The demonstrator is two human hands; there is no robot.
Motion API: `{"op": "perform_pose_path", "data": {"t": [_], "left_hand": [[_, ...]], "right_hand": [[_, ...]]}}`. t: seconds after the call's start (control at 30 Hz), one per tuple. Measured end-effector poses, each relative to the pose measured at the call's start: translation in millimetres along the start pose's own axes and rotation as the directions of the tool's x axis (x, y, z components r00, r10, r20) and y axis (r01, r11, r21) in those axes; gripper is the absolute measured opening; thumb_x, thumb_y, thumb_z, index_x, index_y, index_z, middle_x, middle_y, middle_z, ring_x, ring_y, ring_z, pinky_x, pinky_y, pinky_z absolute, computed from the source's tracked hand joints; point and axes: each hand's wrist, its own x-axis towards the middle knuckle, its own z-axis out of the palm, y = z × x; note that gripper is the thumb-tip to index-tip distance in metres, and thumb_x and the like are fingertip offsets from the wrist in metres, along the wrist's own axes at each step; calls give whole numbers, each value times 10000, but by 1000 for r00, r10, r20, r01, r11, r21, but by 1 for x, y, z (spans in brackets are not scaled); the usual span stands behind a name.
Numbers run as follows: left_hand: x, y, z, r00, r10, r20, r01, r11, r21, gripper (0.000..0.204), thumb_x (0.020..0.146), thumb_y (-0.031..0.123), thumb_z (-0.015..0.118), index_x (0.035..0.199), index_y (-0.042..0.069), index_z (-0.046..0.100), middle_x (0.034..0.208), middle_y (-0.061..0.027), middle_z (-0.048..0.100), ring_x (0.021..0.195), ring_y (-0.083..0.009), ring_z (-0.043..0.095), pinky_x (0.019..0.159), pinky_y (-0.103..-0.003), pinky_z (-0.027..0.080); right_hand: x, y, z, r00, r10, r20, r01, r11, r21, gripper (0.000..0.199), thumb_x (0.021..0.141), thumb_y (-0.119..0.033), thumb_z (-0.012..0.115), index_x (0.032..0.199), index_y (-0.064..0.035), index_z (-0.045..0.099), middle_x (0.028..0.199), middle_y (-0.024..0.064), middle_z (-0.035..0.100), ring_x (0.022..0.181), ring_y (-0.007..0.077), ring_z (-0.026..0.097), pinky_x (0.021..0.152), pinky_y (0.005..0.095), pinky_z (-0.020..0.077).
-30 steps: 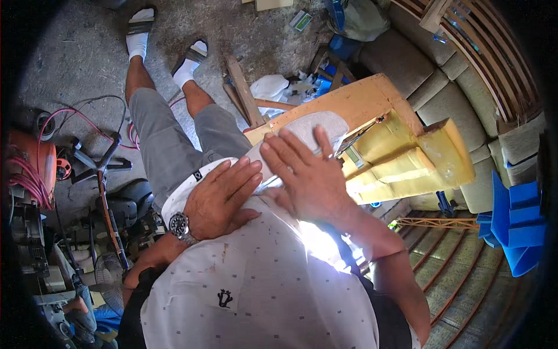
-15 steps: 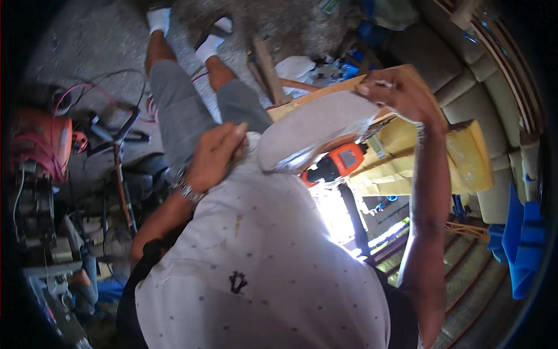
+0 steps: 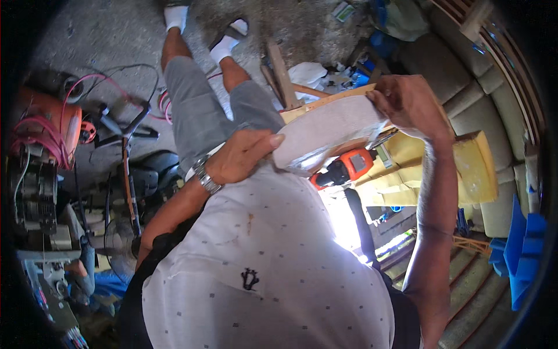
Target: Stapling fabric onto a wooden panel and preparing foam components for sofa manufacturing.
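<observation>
A curved panel covered in light grey fabric (image 3: 328, 125) lies across my lap, its rounded left end toward my left hand. My right hand (image 3: 410, 107) is closed over the panel's right end, fingers bent at its upper edge. My left hand (image 3: 244, 156), with a metal watch on the wrist, is closed at the panel's left end. Its thumb tip comes up to the fabric; the curled fingers are partly hidden, so what they pinch does not show. Just behind the panel sits an orange and black tool (image 3: 349, 166), partly covered.
Yellow foam (image 3: 479, 168) lies under and beyond my right forearm. Brown cushions (image 3: 442, 58) line the right side, near blue folded sheets (image 3: 517, 250). Wooden sticks (image 3: 282, 72) and white scraps (image 3: 308, 72) lie ahead. An orange machine with pink hose (image 3: 49, 122) stands at left.
My left hand has moved right, from beside the panel to its left end, with the thumb now reaching the fabric. My right hand stays on the panel's right end. The whole view has shifted slightly.
</observation>
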Motion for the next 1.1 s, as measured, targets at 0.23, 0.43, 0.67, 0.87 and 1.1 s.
{"op": "perform_pose_path", "data": {"t": [0.23,0.43,0.67,0.87,1.1], "left_hand": [[-3,-2,10,826,450,-339,-270,844,463,216,947,245,674,961,32,647,916,-147,672,848,-321,660,727,-415,491],[-13,36,28,868,490,80,-387,567,727,744,901,436,670,1480,28,441,1562,-185,419,1455,-353,398,1153,-513,327],[-34,93,87,893,383,234,-379,363,851,832,955,499,570,1549,-17,302,1605,-211,339,1486,-387,326,1198,-509,267],[45,123,174,745,421,518,-646,261,717,811,1036,529,411,1562,-61,227,1627,-269,244,1512,-427,241,1234,-465,202],[126,136,228,985,94,144,-151,878,455,797,1069,596,266,1557,-34,285,1611,-192,346,1488,-301,339,1225,-414,248]], "right_hand": [[-10,0,16,889,-130,-439,125,991,-41,168,954,-251,657,955,-88,697,907,150,685,907,336,679,775,436,552],[-57,-53,56,891,-422,-169,368,888,-277,469,1009,-482,493,1296,-140,636,1387,61,614,1362,232,512,1205,564,239],[-183,48,51,760,424,-493,-437,895,96,433,1049,-381,466,1247,-44,653,1244,174,679,1155,357,646,1016,529,467],[-308,-18,221,395,780,-484,-30,538,842,330,957,-264,647,1185,-28,678,1102,209,696,1018,390,677,916,463,532],[-305,-93,350,239,885,-400,44,402,915,730,813,-262,776,1412,5,453,1336,208,526,1217,403,528,977,508,464]]}}
